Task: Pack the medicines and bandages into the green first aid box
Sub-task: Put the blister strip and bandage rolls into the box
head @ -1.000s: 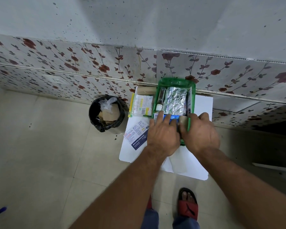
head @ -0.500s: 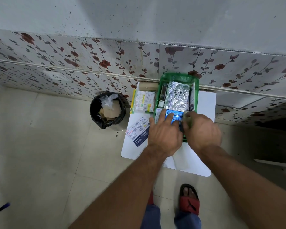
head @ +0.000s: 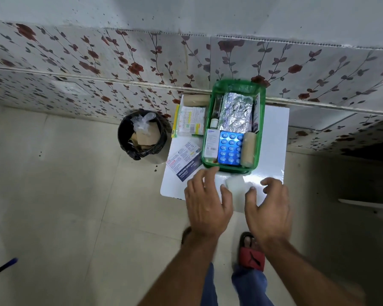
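Observation:
The green first aid box (head: 261, 120) stands open on a small white table (head: 274, 151) against the wall. Inside lie a silver foil pack (head: 236, 113), a blue blister strip (head: 230, 149), a white medicine carton (head: 211, 143), a tan bandage roll (head: 248, 149) and a small bottle (head: 214, 123). Left of the box sit a tan roll (head: 196, 99), a yellow-green medicine pack (head: 189, 122) and a medicated dressings pack (head: 184, 161). My left hand (head: 208, 202) and right hand (head: 269, 208) hover empty, fingers apart, just in front of the box. A white roll-like thing (head: 234, 183) lies between them.
A black bin (head: 139, 134) with plastic and cardboard stands on the floor left of the table. The flower-patterned wall is right behind the box. My foot in a red sandal (head: 252, 255) is under the table's near edge. A blue-tipped stick (head: 2, 267) lies far left.
Both hands have pulled back out of the box toward me. The blue blister strip and the tan roll that they were pressing now lie uncovered in the box's near end.

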